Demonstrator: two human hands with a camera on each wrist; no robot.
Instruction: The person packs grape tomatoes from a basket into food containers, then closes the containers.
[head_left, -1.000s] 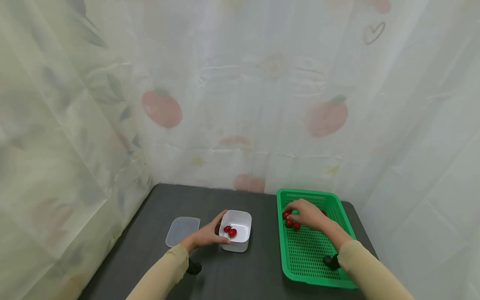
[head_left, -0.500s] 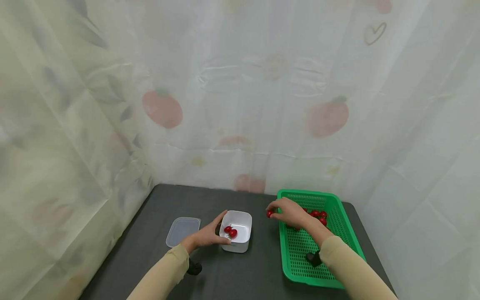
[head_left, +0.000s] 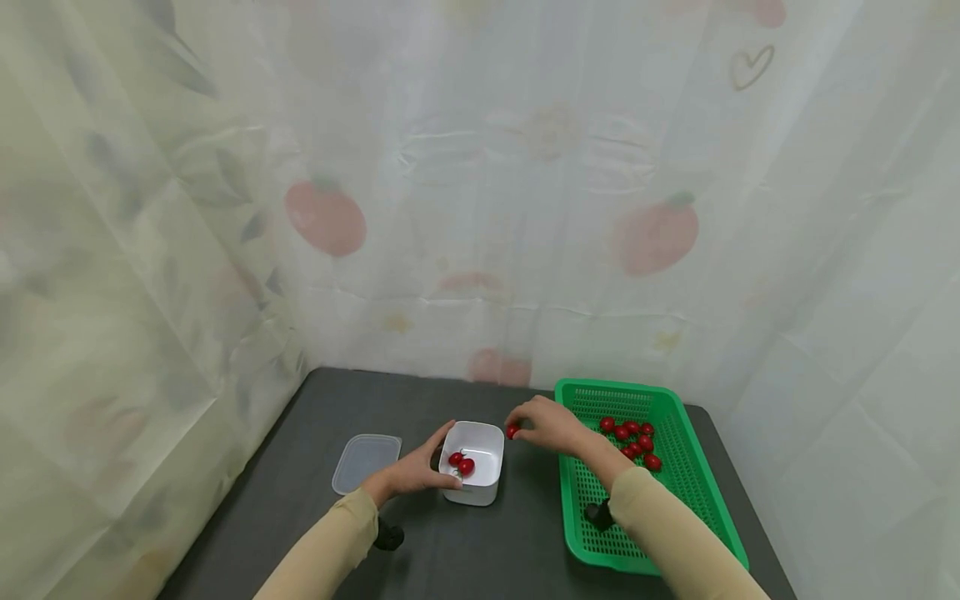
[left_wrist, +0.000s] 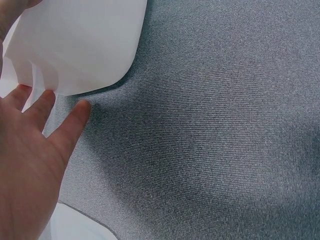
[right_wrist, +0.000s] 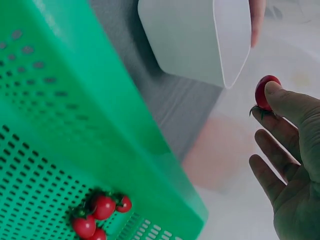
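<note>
Translucent plastic forms the square lid with rounded corners [head_left: 366,464], which lies flat on the dark grey, fabric-textured table [head_left: 465,554]. To its right, the left hand [head_left: 408,472] holds the white, square, open-topped plastic container [head_left: 472,495], thumb on the near side and fingers along the left wall. Two small red tomatoes [head_left: 467,467] rest on the container floor, toward its left side. Just beside the container's right rim, outside it, is the single glossy, oval red tomato [right_wrist: 263,91]; its skin appears smooth, and a thin green calyx projects from one end. The right hand [head_left: 551,427] pinches this tomato between thumb and fingertip; its other visible fingers are extended. At far right, the green, rectangular, perforated plastic basket [head_left: 567,508] contains a cluster of red tomatoes [head_left: 645,442], with green calyxes visible in the right wrist view.
</note>
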